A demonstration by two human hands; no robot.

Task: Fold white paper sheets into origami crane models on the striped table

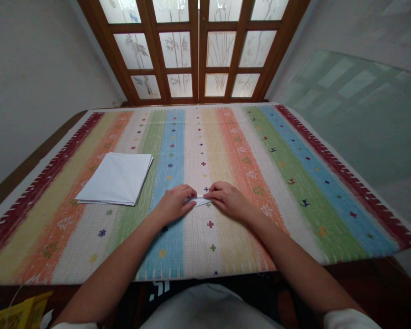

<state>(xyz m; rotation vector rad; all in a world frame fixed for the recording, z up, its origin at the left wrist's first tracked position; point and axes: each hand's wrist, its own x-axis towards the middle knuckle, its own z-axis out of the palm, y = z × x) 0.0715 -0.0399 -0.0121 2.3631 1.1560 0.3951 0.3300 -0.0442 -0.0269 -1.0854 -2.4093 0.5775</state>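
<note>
A small folded piece of white paper (202, 201) is between my hands, near the middle of the striped tablecloth. My left hand (176, 202) pinches its left end, with the fingers curled over the top edge and the thumb below. At the right end, my right hand (227, 198) grips it in the same way. Fingers cover both ends of the paper, so only its short middle part shows. To the left of my left hand lies a stack of square white paper sheets (118, 177), its edges slightly uneven.
A tablecloth (205, 132) with coloured stripes covers the table. Wooden doors with glass panes (198, 50) stand behind it. A pale glass panel (356, 109) leans by the right wall. At the lower left, below the table edge, is a yellow packet (18, 313).
</note>
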